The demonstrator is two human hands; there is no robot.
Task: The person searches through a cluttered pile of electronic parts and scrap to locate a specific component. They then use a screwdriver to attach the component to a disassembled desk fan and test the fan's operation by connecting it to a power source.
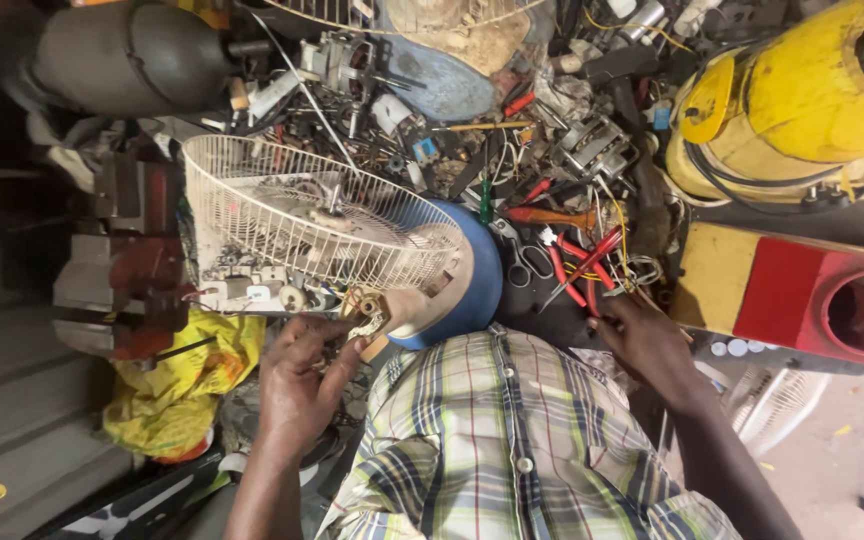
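A cream wire-mesh fan guard (302,215) with a blue plastic body is laid on the cluttered table (552,300), left of centre. Its coiled copper motor part (367,315) is pinched by the left hand (302,385). Red-handled pliers (582,270) are grasped by the right hand (652,345).

A cluttered repair workshop: a bench vise (122,270), scattered pliers (577,270), loose wires and dismantled fan parts (302,225) crowd the bench.

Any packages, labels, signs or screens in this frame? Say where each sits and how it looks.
No screens or signs show.
Crumpled yellow plastic bag: lower left, beside the left hand, below the white wire fan guard.
Small blue tag: among the clutter above the guard; too small to tell more.
Right hand rests by red-handled tools, no packaging there.
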